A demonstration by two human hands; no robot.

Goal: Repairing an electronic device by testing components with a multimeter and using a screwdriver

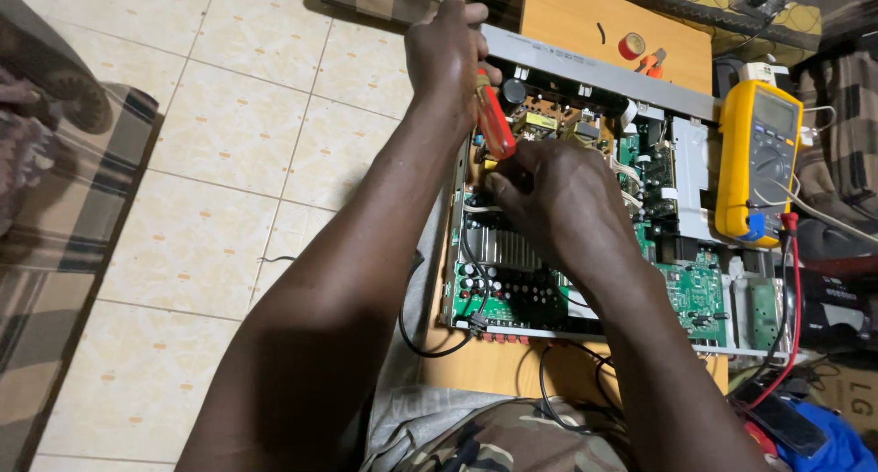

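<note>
Clearly both hands work over the opened amplifier chassis point(585, 252), which lies flat on a low wooden bench point(567, 24) with its cover off, so the green circuit boards point(695, 294) face up toward the camera. The left hand point(445, 56) is wrapped shut around a screwdriver point(494, 120) with a red and yellow handle, holding it at the far left corner of the chassis; the shaft slants down into the boards, which suits reaching a part low inside. The right hand point(558, 198) is curled, fingers closed down among the components just near the tool's tip; whether it pinches anything is hidden under the knuckles, so its grip cannot be told. It seems to steady something where the tool works.

A yellow multimeter point(757, 161) rests on the right side of the chassis, within easy reach, its red lead point(794, 289) trailing toward the near edge. A roll of red tape point(631, 45) sits at the far end of the bench. Tiled floor point(229, 161) lies to the left.
</note>
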